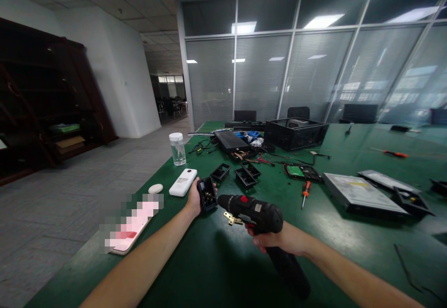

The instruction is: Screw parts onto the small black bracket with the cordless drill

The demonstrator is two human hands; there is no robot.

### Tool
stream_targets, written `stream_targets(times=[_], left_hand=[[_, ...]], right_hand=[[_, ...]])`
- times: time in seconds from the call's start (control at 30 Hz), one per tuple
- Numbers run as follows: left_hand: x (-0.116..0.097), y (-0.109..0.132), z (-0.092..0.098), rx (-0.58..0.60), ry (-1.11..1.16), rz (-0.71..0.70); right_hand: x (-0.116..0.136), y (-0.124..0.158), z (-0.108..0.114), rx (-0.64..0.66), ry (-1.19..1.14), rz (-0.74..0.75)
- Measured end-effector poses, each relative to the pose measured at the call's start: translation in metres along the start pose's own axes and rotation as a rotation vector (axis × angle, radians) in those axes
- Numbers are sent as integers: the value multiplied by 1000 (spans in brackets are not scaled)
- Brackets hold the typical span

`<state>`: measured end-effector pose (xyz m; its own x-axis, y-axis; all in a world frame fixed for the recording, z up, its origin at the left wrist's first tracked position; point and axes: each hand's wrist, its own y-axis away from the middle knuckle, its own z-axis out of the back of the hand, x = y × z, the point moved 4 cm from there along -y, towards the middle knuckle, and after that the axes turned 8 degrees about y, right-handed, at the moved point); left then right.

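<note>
Green tabletop (195,266) lies beneath both hands. The left hand (194,201) grips an open, black plastic rectangular box (207,194); the right hand (268,240) wraps around the handle of a black power drill with red accents (256,212). Its front end points at the box (contact is hard to tell). Gold-coloured metal brackets (230,218) lie just beside the drill's nose; a white rounded-rectangular device (183,182) rests left of the left hand.

A head-worn camera looks forward and down across a green table (195,270), close behind the left hand (194,199) and right hand (269,240), toward far glass partitions (261,77).
</note>
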<state>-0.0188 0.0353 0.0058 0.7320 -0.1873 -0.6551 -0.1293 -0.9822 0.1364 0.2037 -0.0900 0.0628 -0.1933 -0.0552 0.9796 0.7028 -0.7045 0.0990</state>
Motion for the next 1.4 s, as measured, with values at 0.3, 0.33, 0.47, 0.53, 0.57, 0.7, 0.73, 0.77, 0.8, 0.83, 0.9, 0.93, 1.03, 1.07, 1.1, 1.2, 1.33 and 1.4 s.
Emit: stream_targets(times=[0.3,0.33,0.47,0.53,0.57,0.7,0.73,0.77,0.8,0.83,0.9,0.93,1.03,1.07,1.1,1.2,1.33,1.4], left_hand=[[-1,3,-2,12,19,-8],[-1,3,-2,10,19,-7],[0,3,-3,-12,18,8],[1,1,-2,-14,16,-1],[1,0,-1,-9,14,-10],[2,-3,2,17,-15,-7],[3,-4,3,21,-19,-2],[3,-4,3,22,-18,0],[2,-4,2,20,-13,-2],[2,-3,2,15,-3,-7],[1,-2,0,-1,18,-10],[1,-1,-1,-9,26,-9],[1,1,-4,-26,41,-4],[0,1,-5,-27,42,-5],[0,1,-5,-25,40,-6],[0,3,-5,-25,22,-6],[-1,4,-5,-34,25,10],[-1,3,-4,-25,18,13]], right_hand=[[3,0,1,9,4,2],[4,1,1,10,16,6],[6,1,1,21,22,34],[6,1,1,22,30,38],[6,1,1,19,40,33],[8,1,-1,21,83,18],[8,2,-1,26,97,14],[9,2,-2,30,110,13],[10,2,-3,31,120,11],[10,2,-3,30,130,8],[10,2,-3,21,141,-2],[10,2,-3,17,137,-5],[6,1,-2,10,112,0],[5,1,-2,10,107,4],[4,1,-1,10,102,7],[1,1,-1,4,90,1],[4,2,0,-1,55,1],[6,1,0,5,28,9]])
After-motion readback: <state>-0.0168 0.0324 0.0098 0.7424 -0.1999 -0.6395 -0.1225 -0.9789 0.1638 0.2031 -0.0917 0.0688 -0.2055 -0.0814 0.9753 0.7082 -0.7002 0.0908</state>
